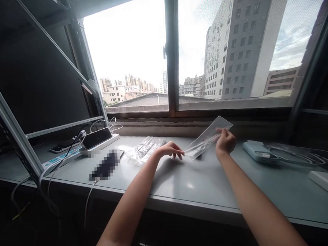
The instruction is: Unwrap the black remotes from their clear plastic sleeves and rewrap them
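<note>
Through the head camera I see my right hand pinching the clear plastic bag between thumb and fingers near its upper right end. My left hand has its fingertips at the bag's lower left corner, the other fingers loosely curled; whether they pinch the plastic, I can't tell from here. The bag is held tilted over the front-to-back middle of the table, below the window. Its long axis slants from the low corner at my left fingers up and right, the far end raised past my right hand.

Crumpled plastic packaging lies just left of my left hand. On the power strip, the small markings are too small to read. Any lettering on the pale blue device, right of my right hand, is also unreadable at this size.
</note>
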A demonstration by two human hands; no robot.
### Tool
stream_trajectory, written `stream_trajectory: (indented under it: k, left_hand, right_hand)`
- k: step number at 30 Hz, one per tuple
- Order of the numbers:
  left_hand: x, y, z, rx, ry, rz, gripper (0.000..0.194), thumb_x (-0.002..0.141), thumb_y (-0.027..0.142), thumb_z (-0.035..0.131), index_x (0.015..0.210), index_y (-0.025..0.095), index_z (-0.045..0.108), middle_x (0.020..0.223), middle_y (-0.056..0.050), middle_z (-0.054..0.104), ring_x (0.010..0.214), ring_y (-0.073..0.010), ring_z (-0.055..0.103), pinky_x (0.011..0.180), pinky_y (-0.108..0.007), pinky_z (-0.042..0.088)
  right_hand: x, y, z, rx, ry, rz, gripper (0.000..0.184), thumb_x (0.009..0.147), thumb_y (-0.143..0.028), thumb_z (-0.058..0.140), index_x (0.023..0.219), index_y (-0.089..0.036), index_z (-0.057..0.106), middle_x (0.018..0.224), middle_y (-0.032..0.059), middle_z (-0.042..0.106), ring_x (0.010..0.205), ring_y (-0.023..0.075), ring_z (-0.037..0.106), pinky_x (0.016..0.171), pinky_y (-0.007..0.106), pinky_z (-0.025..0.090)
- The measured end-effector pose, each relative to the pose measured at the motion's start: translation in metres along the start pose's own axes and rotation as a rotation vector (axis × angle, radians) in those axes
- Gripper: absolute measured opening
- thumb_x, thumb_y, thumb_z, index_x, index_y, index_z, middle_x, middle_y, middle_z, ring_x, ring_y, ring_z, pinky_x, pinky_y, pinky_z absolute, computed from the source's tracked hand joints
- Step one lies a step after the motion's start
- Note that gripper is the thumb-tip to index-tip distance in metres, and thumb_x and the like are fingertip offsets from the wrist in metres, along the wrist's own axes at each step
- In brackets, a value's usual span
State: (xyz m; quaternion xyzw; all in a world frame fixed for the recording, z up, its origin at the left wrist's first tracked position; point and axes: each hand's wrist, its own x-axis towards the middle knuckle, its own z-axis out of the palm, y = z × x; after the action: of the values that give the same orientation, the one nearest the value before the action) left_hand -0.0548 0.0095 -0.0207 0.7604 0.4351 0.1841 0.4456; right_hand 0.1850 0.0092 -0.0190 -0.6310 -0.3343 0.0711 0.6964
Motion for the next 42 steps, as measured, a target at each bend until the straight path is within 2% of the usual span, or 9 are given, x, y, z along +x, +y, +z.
stream_trajectory:
  k: [4, 10, 15, 18, 23, 27, 32, 37, 42]
  left_hand:
    - [-0.001, -0.001, -0.001, 0.002, -0.023, -0.005, 0.046, 0.065, 0.057, 0.073, 0.084, 0.015, 0.075, 0.078, -0.006, 0.072, 0.053, -0.007, 0.051, 0.052, -0.022, 0.03]
    - [-0.002, 0.004, 0.003, -0.058, -0.016, 0.077, 0.052, 0.072, 0.063, 0.063, 0.088, 0.014, 0.069, 0.08, -0.007, 0.071, 0.057, -0.0087, 0.055, 0.052, -0.022, 0.032]
    - [-0.006, 0.015, 0.009, -0.008, -0.001, 0.116, 0.048, 0.067, 0.06, 0.07, 0.075, 0.013, 0.067, 0.074, -0.006, 0.069, 0.051, -0.0071, 0.049, 0.05, -0.022, 0.028]
    - [-0.007, 0.017, 0.009, 0.012, -0.003, 0.137, 0.047, 0.065, 0.058, 0.071, 0.074, 0.012, 0.069, 0.072, -0.006, 0.068, 0.051, -0.0071, 0.048, 0.05, -0.023, 0.027]
    - [-0.005, 0.014, 0.007, 0.026, 0.015, 0.119, 0.047, 0.067, 0.057, 0.07, 0.078, 0.012, 0.073, 0.073, -0.007, 0.069, 0.052, -0.0078, 0.048, 0.05, -0.023, 0.028]
    - [-0.005, 0.013, 0.007, 0.043, 0.004, 0.129, 0.046, 0.068, 0.057, 0.07, 0.079, 0.012, 0.075, 0.074, -0.008, 0.07, 0.053, -0.0077, 0.049, 0.05, -0.022, 0.029]
    - [-0.004, 0.011, 0.007, 0.076, -0.03, 0.101, 0.047, 0.069, 0.057, 0.069, 0.083, 0.013, 0.076, 0.08, -0.01, 0.072, 0.055, -0.0082, 0.051, 0.051, -0.022, 0.031]
    - [0.0, 0.007, 0.006, 0.069, -0.018, 0.123, 0.047, 0.071, 0.057, 0.068, 0.086, 0.014, 0.076, 0.078, -0.008, 0.072, 0.055, -0.0082, 0.052, 0.05, -0.022, 0.03]
    - [-0.001, 0.007, 0.003, 0.087, -0.142, 0.03, 0.043, 0.069, 0.057, 0.07, 0.082, 0.016, 0.075, 0.083, -0.007, 0.072, 0.063, -0.0104, 0.058, 0.056, -0.022, 0.036]
  right_hand:
    - [0.0, 0.002, 0.0, -0.022, 0.002, -0.014, 0.042, 0.089, -0.037, 0.037, 0.09, -0.02, 0.075, 0.054, 0.0058, 0.059, 0.076, 0.0284, 0.059, 0.071, 0.035, 0.04]
    - [0.002, 0.003, -0.001, -0.016, 0.036, 0.017, 0.044, 0.09, -0.035, 0.034, 0.091, -0.02, 0.075, 0.05, 0.0049, 0.057, 0.069, 0.0266, 0.058, 0.069, 0.034, 0.039]
    - [-0.002, 0.003, 0.001, -0.001, -0.007, -0.024, 0.045, 0.091, -0.04, 0.032, 0.087, -0.021, 0.073, 0.048, 0.0022, 0.054, 0.065, 0.0244, 0.057, 0.066, 0.032, 0.038]
    - [-0.002, 0.004, 0.003, 0.002, 0.001, -0.028, 0.041, 0.09, -0.043, 0.036, 0.087, -0.022, 0.07, 0.054, 0.0021, 0.058, 0.066, 0.0236, 0.058, 0.063, 0.03, 0.037]
    - [0.006, 0.008, 0.004, 0.047, 0.068, 0.013, 0.034, 0.083, -0.05, 0.049, 0.088, -0.022, 0.066, 0.076, 0.0035, 0.066, 0.067, 0.0211, 0.058, 0.061, 0.028, 0.037]
    - [0.012, 0.012, 0.006, 0.12, 0.078, 0.082, 0.036, 0.082, -0.052, 0.048, 0.085, -0.02, 0.065, 0.073, 0.0028, 0.066, 0.059, 0.0179, 0.056, 0.06, 0.027, 0.04]
    - [0.017, 0.012, 0.005, 0.25, 0.047, 0.127, 0.033, 0.085, -0.041, 0.043, 0.083, -0.018, 0.066, 0.077, 0.0049, 0.068, 0.058, 0.0164, 0.057, 0.059, 0.027, 0.045]
    - [0.026, 0.015, -0.001, 0.331, 0.145, 0.183, 0.035, 0.086, -0.032, 0.038, 0.087, -0.017, 0.069, 0.08, 0.0046, 0.068, 0.063, 0.0165, 0.06, 0.059, 0.026, 0.047]
    - [0.03, 0.02, -0.001, 0.413, 0.144, 0.195, 0.036, 0.088, -0.031, 0.035, 0.087, -0.015, 0.067, 0.079, 0.0036, 0.067, 0.052, 0.0121, 0.055, 0.056, 0.025, 0.046]
